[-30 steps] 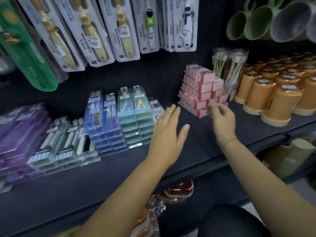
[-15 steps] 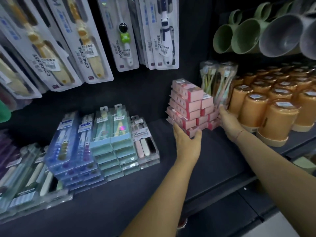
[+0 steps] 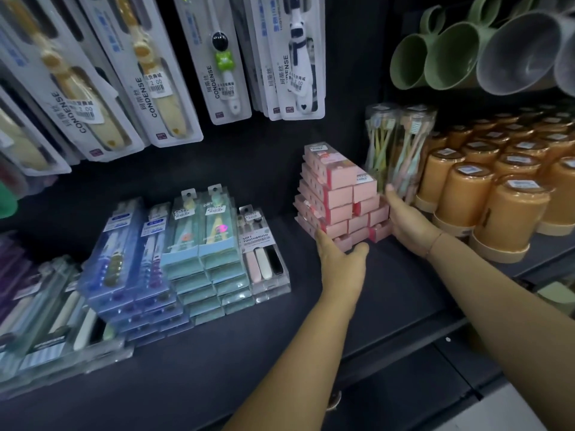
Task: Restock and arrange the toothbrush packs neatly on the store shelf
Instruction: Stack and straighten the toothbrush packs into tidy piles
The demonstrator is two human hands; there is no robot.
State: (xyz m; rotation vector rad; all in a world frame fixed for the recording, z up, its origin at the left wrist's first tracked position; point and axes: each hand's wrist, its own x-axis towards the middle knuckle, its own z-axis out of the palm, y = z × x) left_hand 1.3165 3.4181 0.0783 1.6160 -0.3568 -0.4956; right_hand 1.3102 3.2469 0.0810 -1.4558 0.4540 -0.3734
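Both left hand [image 3: 339, 259], right hand [image 3: 408, 221] against pink packs [image 3: 337, 194]

The stacked pink cardboard toothbrush boxes [image 3: 339, 194] have red edges. To their right, clear plastic tubes [image 3: 399, 141] hold pastel yellow, green and pink brushes. The orange plastic cups [image 3: 510, 209] further right carry white-and-blue labels on top. Above them hang sage-green mugs [image 3: 441, 57] and a grey mug [image 3: 519, 54]. On the left, translucent blue blister packs [image 3: 124, 259], pale teal card packs [image 3: 202, 247] and a clear pack [image 3: 264, 262] with pink, white and black handles lie in a row; purple packs [image 3: 12, 275] show at the left edge. The hanging white-backed packs [image 3: 155, 88] hold yellow brushes, one green-and-black, one navy-and-white. The shelf [image 3: 217, 353] is matte black.
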